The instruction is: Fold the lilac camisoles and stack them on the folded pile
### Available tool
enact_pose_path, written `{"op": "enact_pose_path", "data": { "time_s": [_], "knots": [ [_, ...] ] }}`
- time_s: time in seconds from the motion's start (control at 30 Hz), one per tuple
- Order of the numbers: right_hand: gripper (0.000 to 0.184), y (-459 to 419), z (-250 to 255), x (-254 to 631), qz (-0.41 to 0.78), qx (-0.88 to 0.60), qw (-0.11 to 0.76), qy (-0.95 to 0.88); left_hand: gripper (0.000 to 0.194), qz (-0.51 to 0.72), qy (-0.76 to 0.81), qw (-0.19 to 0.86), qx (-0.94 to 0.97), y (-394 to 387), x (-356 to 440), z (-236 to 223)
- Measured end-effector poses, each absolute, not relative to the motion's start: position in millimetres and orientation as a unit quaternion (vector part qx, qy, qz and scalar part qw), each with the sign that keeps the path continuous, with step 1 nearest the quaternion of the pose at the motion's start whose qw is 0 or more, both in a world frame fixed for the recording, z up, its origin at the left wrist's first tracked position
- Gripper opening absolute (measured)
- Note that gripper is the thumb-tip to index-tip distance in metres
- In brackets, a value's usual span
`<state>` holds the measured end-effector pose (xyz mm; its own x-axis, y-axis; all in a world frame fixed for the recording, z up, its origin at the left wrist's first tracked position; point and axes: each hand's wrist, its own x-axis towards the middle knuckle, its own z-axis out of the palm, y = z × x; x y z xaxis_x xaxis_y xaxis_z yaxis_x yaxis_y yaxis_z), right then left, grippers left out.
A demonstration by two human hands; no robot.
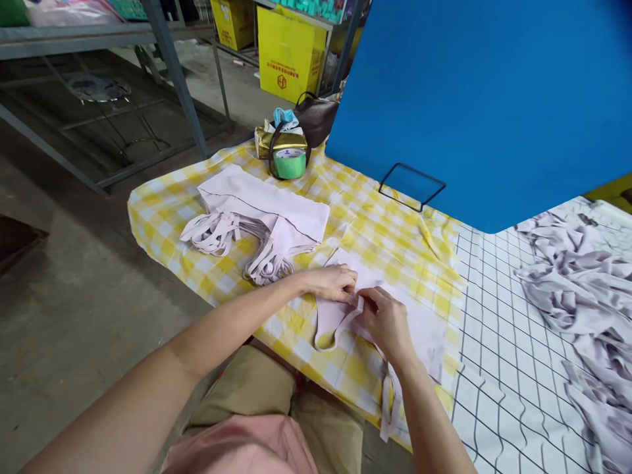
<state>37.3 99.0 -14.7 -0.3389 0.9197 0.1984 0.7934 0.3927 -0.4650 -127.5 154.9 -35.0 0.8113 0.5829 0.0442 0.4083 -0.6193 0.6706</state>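
Near the front edge of a yellow-checked, cloth-covered desk (162,204), the fingers of our left hand (332,282) and right hand (388,320) pinch the narrow strap (360,305) of a pale-lilac fabric garment (417,326), whose trailing tie (386,418) could snag, skewing it.

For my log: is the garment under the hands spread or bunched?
Spread: the garment lies largely flat on the checked cloth, its broad panel showing.

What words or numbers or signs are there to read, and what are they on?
Nearer yellow box: a row of red Chinese characters over smaller print, too blurred to quote.
Same box: a red six-sided sign, maybe "HH" inside, not sure.
Farther yellow box: red marks, too small to read.
Green tape: print on its inner ring, too small to read.
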Motion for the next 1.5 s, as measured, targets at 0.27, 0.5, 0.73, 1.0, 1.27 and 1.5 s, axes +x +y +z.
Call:
{"op": "enact_pose_path", "data": {
  "time_s": [0.27, 0.5, 0.73, 1.0, 1.27, 1.5],
  "knots": [
    [0.027, 108.1, -10.3, 38.2, 0.172, -0.517, 0.207, -0.812, 0.019, 0.136, 0.279, 0.346, 0.885, 153.6, -128.2, -32.2],
    [0.026, 110.5, -15.5, 45.3, 0.286, -0.568, 0.193, -0.748, 0.024, 0.143, 0.273, 0.334, 0.891, 154.6, -127.3, -37.2],
    [0.028, 108.5, -9.8, 36.5, 0.176, -0.529, 0.197, -0.806, 0.021, 0.151, 0.268, 0.344, 0.887, 153.6, -128.5, -34.8],
    [0.029, 105.5, -11.3, 36.8, 0.133, -0.510, 0.189, -0.829, 0.018, 0.144, 0.278, 0.351, 0.882, 153.5, -129.2, -31.9],
    [0.024, 106.2, -10.7, 38.5, 0.157, -0.522, 0.203, -0.813, 0.022, 0.149, 0.267, 0.343, 0.888, 154.1, -129.1, -33.3],
    [0.028, 98.9, -16.1, 35.0, 0.138, -0.517, 0.232, -0.812, 0.021, 0.149, 0.271, 0.344, 0.887, 154.5, -129.2, -33.6]
  ]
}}
